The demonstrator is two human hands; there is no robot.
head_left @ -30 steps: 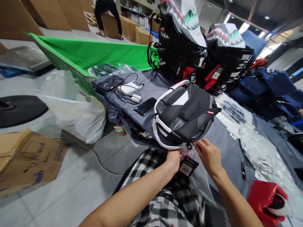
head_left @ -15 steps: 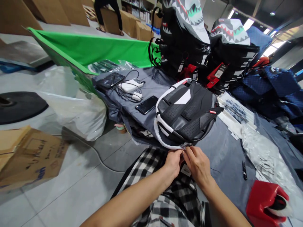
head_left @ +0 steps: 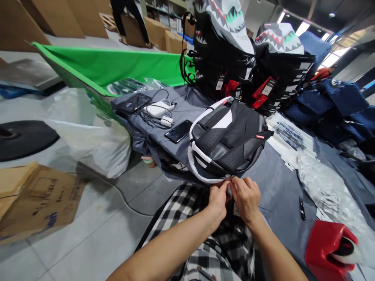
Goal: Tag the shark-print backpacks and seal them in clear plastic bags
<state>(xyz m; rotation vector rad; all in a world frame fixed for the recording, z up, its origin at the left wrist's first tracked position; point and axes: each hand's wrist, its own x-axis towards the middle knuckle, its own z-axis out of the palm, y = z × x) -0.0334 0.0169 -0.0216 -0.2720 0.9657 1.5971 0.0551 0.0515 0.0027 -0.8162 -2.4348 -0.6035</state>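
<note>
A black backpack (head_left: pixel 231 134) with white side panels lies on the grey cloth, its shoulder straps facing up. At its near bottom edge, my left hand (head_left: pixel 218 199) pinches the white edge of the bag between thumb and fingers. My right hand (head_left: pixel 246 197) is closed on the same spot, its fingertips almost touching the left ones. The small piece between the fingertips is mostly hidden. Below the hands hangs a white tag (head_left: pixel 236 210), partly covered by my right hand. My lap in black-and-white checked cloth is just underneath.
Left of the bag lie a phone (head_left: pixel 178 131) and a white power bank (head_left: pixel 159 107) with cables. Stacked shark-mouth backpacks (head_left: pixel 225 58) rise behind. To the right are a pen (head_left: pixel 302 208), clear plastic bags (head_left: pixel 328 187) and a red tape dispenser (head_left: pixel 325 246). A carton (head_left: pixel 55 203) stands on the floor.
Both hands stay at the bag's near edge. The right fingers are now more curled, and the right hand covers more of the tag. The whole view has shifted slightly.
</note>
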